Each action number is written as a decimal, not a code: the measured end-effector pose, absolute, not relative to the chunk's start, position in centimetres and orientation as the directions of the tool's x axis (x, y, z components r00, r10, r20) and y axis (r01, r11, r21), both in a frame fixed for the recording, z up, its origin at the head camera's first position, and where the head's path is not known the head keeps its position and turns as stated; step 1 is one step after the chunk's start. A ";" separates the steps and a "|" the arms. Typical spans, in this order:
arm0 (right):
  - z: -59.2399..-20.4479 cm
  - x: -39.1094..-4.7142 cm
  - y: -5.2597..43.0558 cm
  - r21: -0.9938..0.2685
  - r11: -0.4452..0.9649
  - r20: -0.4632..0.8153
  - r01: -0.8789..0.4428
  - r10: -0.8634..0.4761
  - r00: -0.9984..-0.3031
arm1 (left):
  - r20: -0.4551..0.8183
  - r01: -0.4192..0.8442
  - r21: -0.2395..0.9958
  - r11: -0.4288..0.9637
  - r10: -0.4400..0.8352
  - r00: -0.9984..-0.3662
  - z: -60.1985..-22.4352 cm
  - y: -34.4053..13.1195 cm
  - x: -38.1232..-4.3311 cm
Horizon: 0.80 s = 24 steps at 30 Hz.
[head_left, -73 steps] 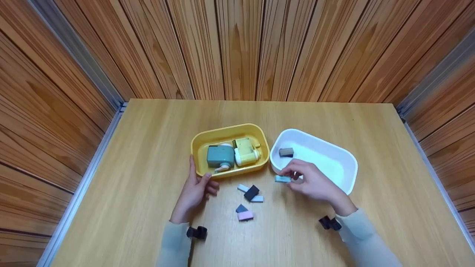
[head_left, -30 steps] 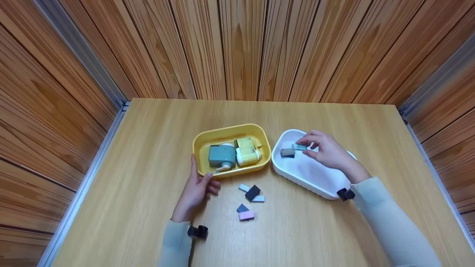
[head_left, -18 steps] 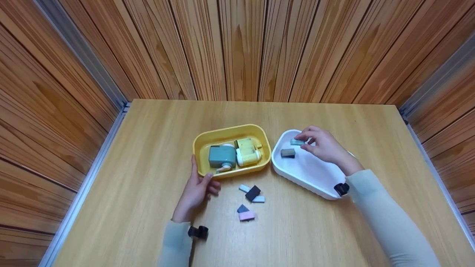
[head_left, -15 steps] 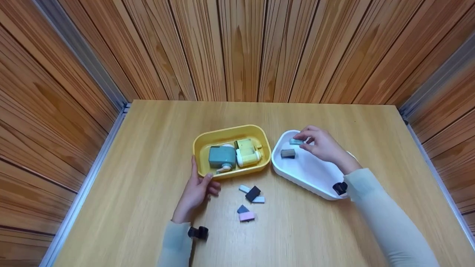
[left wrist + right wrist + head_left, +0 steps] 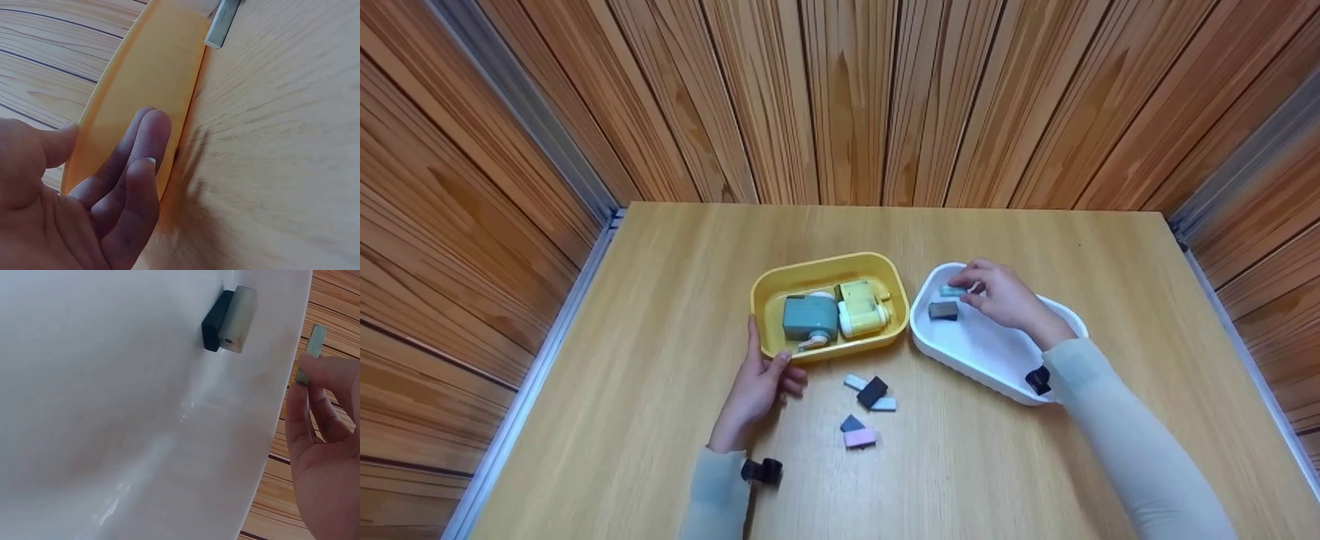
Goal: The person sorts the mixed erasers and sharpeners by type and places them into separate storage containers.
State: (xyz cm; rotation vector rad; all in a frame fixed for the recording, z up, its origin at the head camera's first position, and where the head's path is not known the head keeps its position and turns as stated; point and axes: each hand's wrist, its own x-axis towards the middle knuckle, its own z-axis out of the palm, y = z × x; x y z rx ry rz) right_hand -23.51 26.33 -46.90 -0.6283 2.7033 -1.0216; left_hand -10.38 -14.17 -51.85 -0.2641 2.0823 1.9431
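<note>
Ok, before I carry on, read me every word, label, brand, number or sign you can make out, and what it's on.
No readable text in any view.
Pale block in the white tub: only a dark dot on its end, no lettering.
Small green block in the right hand: no lettering shows.
Green piece and yellow piece in the yellow tub: any fine marks are too small to read.

Left sleeve [image 5: 718,487]: long, plain, pale grey-green
Right sleeve [image 5: 1125,435]: same pale grey-green, close-fitting, fine creases toward the picture's lower edge
Cuffs: smooth, straight-edged, ending at the wrists
Left wrist camera [image 5: 762,471]: small, black, two rounded lumps
Right wrist camera [image 5: 1038,380]: small, black, blocky
Left grip [image 5: 754,386]: bare hand, one short fingernail visible
Right grip [image 5: 1001,294]: bare hand
</note>
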 end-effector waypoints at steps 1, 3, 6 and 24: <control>-47.0 -23.5 26.3 -0.661 0.677 -0.024 -0.323 -0.450 -0.893 | -0.326 -0.322 0.944 0.080 0.055 -0.944 -51.9 -14.2 -10.4; -47.3 -23.4 26.2 -0.657 0.683 -0.030 -0.320 -0.448 -0.894 | -0.330 -0.326 0.942 0.080 0.052 -0.943 -52.0 -14.2 -10.4; -47.6 -23.3 26.0 -0.655 0.692 -0.046 -0.304 -0.438 -0.898 | -0.336 -0.331 0.940 0.076 0.052 -0.941 -52.0 -14.2 -10.4; -49.7 -23.7 25.7 -0.676 0.709 -0.146 -0.202 -0.397 -0.906 | -0.338 -0.333 0.939 0.085 0.053 -0.940 -52.0 -14.1 -10.5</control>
